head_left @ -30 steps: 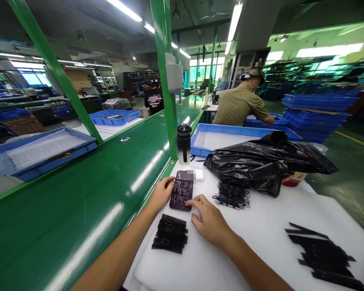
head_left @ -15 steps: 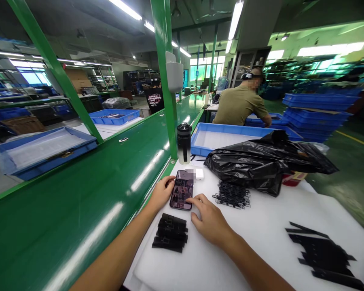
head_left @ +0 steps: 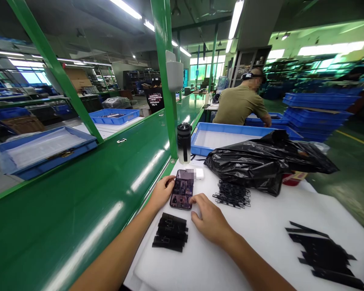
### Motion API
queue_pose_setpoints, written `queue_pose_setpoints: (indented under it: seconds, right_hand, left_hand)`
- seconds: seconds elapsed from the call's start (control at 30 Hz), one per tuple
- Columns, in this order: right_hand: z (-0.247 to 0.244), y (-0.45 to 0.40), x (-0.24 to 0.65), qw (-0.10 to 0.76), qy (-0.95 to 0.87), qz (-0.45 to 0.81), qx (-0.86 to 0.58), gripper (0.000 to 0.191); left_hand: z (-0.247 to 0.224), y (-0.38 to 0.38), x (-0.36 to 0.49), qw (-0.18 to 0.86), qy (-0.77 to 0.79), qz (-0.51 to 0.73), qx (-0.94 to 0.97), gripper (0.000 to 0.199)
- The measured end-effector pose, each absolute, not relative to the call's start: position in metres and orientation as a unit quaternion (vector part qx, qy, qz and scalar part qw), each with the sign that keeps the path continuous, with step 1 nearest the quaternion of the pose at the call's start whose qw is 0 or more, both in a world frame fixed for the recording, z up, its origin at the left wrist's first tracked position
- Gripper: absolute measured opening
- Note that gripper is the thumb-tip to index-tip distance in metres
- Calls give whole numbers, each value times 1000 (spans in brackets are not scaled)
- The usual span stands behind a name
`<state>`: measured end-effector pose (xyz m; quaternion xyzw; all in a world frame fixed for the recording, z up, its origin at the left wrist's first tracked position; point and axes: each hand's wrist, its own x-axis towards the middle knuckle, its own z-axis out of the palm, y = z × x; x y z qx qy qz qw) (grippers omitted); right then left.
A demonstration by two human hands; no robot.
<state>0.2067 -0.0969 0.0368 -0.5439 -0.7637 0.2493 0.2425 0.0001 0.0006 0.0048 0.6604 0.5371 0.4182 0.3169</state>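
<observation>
A smartphone (head_left: pixel 182 188) with a lit screen of small pictures lies on the white-covered table. My left hand (head_left: pixel 163 192) has its curled fingers gripping the phone's left edge. On the other side, the index finger of my right hand (head_left: pixel 210 218) reaches the lower right edge of the screen. Its thumb is apart, and that hand holds nothing. Close below the phone is a small stack of flat black pieces (head_left: pixel 170 232). A white object (head_left: pixel 199 174), partly blurred, sits just beyond the phone's top.
A dark bottle (head_left: pixel 184 143) stands by the green post (head_left: pixel 166 101). Right of it are a blue tray (head_left: pixel 200 151), a black plastic bag (head_left: pixel 245 165) and black slotted parts (head_left: pixel 232 195). More black strips (head_left: pixel 324 252) lie at right. Ahead, a person (head_left: pixel 239 103) sits working.
My right index finger has shifted slightly right, from over the screen to its edge. The pictures on the screen have changed. My left hand has stayed in place.
</observation>
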Motion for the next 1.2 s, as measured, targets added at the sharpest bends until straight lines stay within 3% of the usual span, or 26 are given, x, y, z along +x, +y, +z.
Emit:
queue_pose_setpoints:
  seconds: [0.1,0.33,0.5,0.7,0.93,1.2]
  right_hand:
    - [36,-97,207,243,-767,253,-537,39]
    - [35,-97,207,237,-768,257,-537,39]
    - [35,-97,206,241,-757,250,-554,62]
    - [35,-96,207,234,-770,253,-537,45]
    - [33,-97,207,232,-769,253,-538,43]
    - [33,-95,205,237,-761,247,-552,64]
  left_hand:
    - [5,0,1,319,537,417,661,33]
    - [2,2,0,321,537,414,661,33]
    - [3,2,0,321,535,412,664,33]
    - [4,1,0,321,535,412,664,33]
    - [4,1,-1,317,534,412,667,33]
    - [4,1,0,318,535,412,666,33]
